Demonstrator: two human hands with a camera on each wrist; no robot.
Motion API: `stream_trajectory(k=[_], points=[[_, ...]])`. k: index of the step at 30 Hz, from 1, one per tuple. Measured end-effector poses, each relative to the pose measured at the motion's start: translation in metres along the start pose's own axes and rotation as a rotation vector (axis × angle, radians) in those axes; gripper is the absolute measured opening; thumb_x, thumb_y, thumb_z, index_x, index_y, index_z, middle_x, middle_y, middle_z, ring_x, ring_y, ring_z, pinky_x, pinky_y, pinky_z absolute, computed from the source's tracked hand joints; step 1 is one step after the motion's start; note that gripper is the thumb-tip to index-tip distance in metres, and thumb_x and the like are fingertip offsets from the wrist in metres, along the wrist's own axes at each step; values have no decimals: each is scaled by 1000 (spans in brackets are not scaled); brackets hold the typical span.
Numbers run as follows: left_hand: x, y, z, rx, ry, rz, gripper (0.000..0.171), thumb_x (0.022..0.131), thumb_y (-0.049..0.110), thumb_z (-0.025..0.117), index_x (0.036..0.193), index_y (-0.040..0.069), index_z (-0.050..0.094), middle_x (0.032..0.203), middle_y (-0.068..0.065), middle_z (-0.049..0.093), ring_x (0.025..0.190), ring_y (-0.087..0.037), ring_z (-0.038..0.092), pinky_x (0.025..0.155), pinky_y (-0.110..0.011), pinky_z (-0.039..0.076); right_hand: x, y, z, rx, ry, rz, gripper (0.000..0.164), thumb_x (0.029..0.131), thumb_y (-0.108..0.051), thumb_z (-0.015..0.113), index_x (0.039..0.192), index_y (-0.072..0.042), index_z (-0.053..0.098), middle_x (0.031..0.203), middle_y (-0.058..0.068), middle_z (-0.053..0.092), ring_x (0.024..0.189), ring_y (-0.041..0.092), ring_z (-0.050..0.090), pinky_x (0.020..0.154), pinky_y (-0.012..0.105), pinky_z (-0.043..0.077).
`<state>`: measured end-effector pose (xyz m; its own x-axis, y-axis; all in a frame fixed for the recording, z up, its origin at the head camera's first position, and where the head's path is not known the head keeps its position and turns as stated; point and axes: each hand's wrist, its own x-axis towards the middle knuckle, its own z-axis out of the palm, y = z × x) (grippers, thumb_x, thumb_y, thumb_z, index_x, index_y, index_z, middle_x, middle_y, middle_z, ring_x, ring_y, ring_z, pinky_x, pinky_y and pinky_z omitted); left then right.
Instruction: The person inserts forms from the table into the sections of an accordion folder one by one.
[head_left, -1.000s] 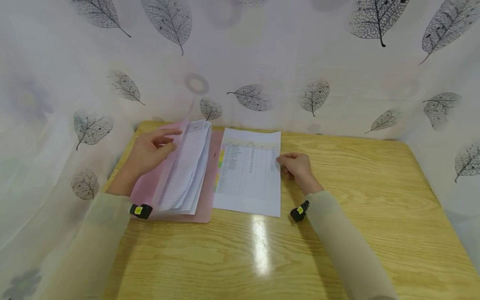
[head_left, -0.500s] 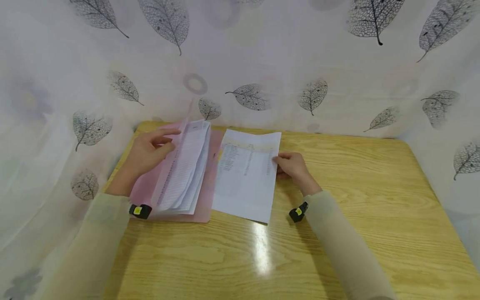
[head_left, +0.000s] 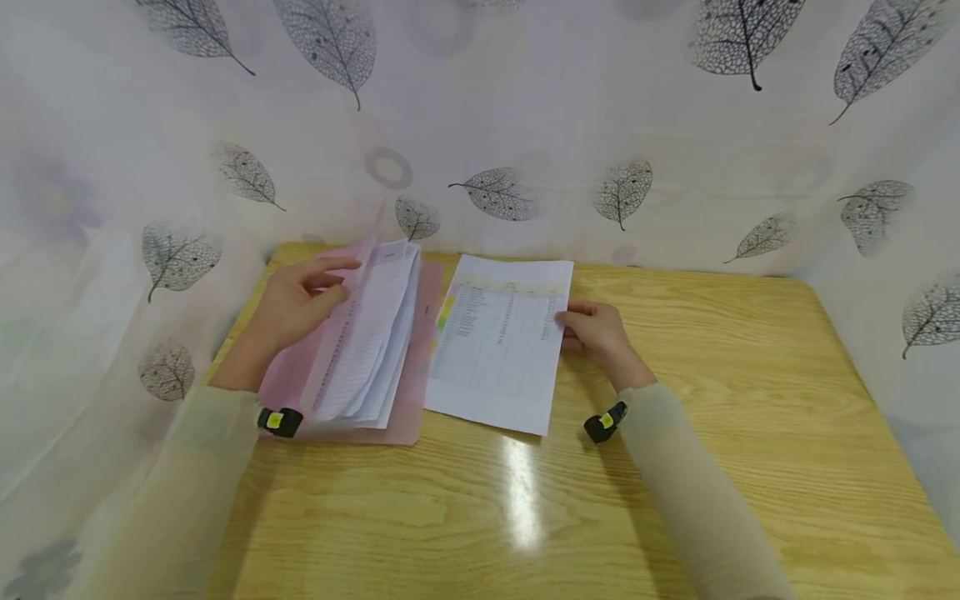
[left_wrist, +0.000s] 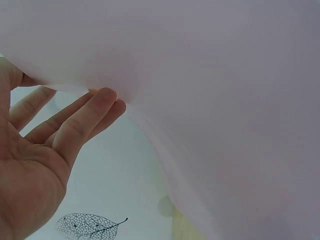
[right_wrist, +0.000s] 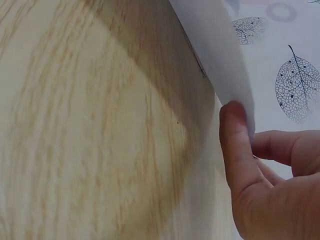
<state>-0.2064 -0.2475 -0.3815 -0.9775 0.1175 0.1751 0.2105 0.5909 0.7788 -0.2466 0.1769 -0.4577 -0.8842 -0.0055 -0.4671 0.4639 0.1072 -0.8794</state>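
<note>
At the left of the table lies a pink folder [head_left: 408, 408], its translucent cover [left_wrist: 225, 100] raised at a slant over a bundle of printed pages [head_left: 371, 358]. My left hand [head_left: 296, 304] keeps the fingertips against this cover, with thumb and index finger apart in the head view. Right beside the folder is printed paper [head_left: 498, 358] bearing a table of text, with yellow and green tabs [head_left: 445, 310] at its left edge. My right hand [head_left: 600, 333] pinches its right edge between thumb and fingers. The right wrist view shows that edge curved up off the wood.
The wooden table [head_left: 712, 417] reaches right and toward me. Behind and at both sides hangs a pale curtain [head_left: 525, 117] printed with leaves. Each wrist carries a small black camera [head_left: 281, 422].
My right hand drew the paper's right edge up and left, tilting it, then moved it back right and away from me. The left hand and the raised cover stayed nearly still.
</note>
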Motion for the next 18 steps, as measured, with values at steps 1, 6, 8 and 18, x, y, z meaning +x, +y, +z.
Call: stream_trajectory(k=[1,6,8,18], points=[[0,0,0,-2,-2,2,40,99,8,64,138,6,69,143,-22,65,115,-40,70,75,-8,50,0,0,-1,-6,2,1,52,104,-11,61,153,1,50,141,23,61,82,8,71,76,24,62],[1,-2,0,-10,-1,13,40,98,6,63,138,5,68,143,-21,65,115,-44,70,74,-8,50,1,-1,-4,-33,15,2,50,106,-15,59,154,-1,50,120,13,67,77,8,70,69,22,60],[1,-2,0,-8,3,16,40,98,6,63,138,5,69,142,-21,65,114,-41,71,74,-8,50,1,-1,-7,-29,12,-4,51,107,-15,58,155,-1,49,108,7,69,74,8,70,66,21,59],[-1,4,-1,-5,22,28,39,96,5,64,133,7,72,139,-21,68,94,9,66,74,-9,51,0,-4,-16,-38,34,-11,52,108,-18,56,156,0,46,108,7,66,72,6,69,65,20,58]])
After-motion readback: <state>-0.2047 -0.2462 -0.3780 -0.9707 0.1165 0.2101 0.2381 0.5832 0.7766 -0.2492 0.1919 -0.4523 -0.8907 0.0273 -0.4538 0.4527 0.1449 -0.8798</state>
